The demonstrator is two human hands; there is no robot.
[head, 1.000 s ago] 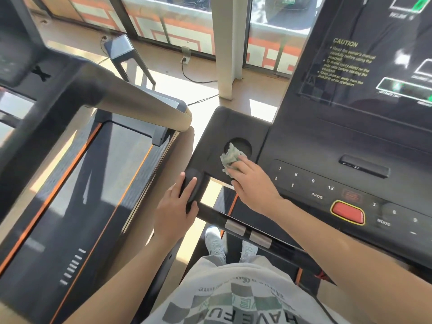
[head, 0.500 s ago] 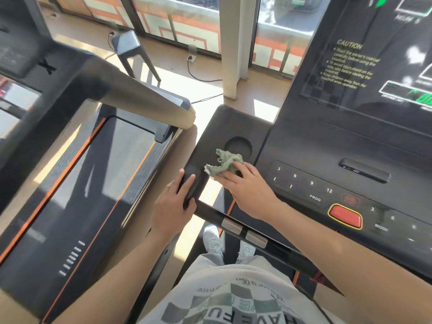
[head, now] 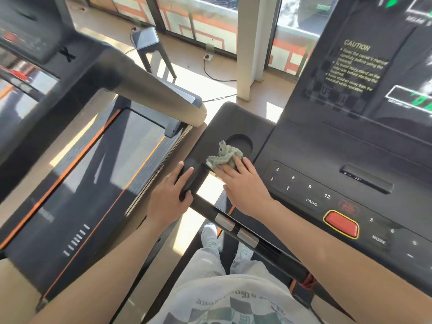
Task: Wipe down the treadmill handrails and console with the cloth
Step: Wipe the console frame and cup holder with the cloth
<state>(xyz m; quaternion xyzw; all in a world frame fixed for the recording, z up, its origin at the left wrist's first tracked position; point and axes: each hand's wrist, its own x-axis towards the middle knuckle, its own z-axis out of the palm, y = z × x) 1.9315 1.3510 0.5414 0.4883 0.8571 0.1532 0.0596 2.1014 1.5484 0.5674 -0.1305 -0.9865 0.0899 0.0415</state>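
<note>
A crumpled grey-green cloth [head: 223, 156] lies on the black console wing [head: 233, 122], just in front of the round cup recess [head: 242, 142]. My right hand [head: 243, 185] presses the cloth down, fingers curled over its near edge. My left hand [head: 170, 199] grips the corner of the black handrail [head: 252, 242], thumb wrapped under it. The handrail runs right and toward me, with two silver sensor plates [head: 236, 229]. The console keypad [head: 327, 197] with a red stop button [head: 341, 224] and the dark display [head: 364, 66] lie to the right.
A second treadmill, with an orange-striped belt [head: 93, 178] and a silver handrail [head: 159, 90], stands close on the left. A white pillar [head: 254, 43], floor cables and windows are ahead. My feet [head: 224, 242] stand on the belt below the handrail.
My right hand swept the cloth from the cup recess toward the wing's near-left corner, then back a little to the right. My left hand kept its grip on the handrail corner.
</note>
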